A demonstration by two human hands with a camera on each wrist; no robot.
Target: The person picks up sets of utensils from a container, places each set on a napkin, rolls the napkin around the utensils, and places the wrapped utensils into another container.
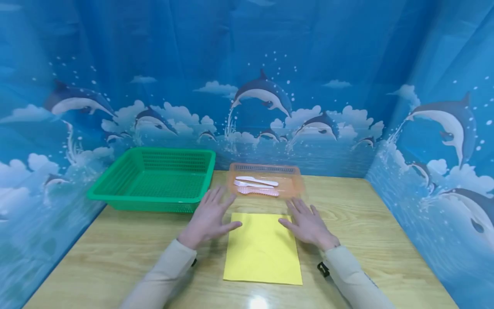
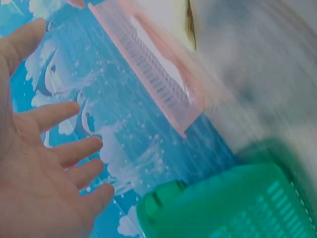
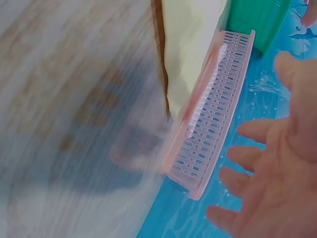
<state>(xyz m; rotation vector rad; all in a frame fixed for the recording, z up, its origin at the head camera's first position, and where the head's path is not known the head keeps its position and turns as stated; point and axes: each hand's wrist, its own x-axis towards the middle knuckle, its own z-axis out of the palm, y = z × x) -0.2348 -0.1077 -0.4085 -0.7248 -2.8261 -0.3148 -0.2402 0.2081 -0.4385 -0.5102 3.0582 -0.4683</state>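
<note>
A yellow square sheet [image 1: 264, 249], perhaps a folded napkin or cloth, lies flat on the table between the two hands. On its left, the left hand [image 1: 210, 218] hovers with straight, spread fingers and holds nothing. The right hand [image 1: 307, 224] mirrors it on the other side, fingers also extended and palm down. Behind the sheet stands a shallow orange basket [image 1: 295, 184]. Inside it lie a white knife [image 1: 256, 180], a white fork [image 1: 254, 185] and a pink-patterned utensil [image 1: 257, 191] whose kind is unclear. Both palms show bare in the wrist views.
A large green basket [image 1: 154, 199] stands at the back left, close to the left hand. The wooden table [image 1: 366, 240] meets a blue dolphin-print curtain [image 1: 185, 64] at the back and sides.
</note>
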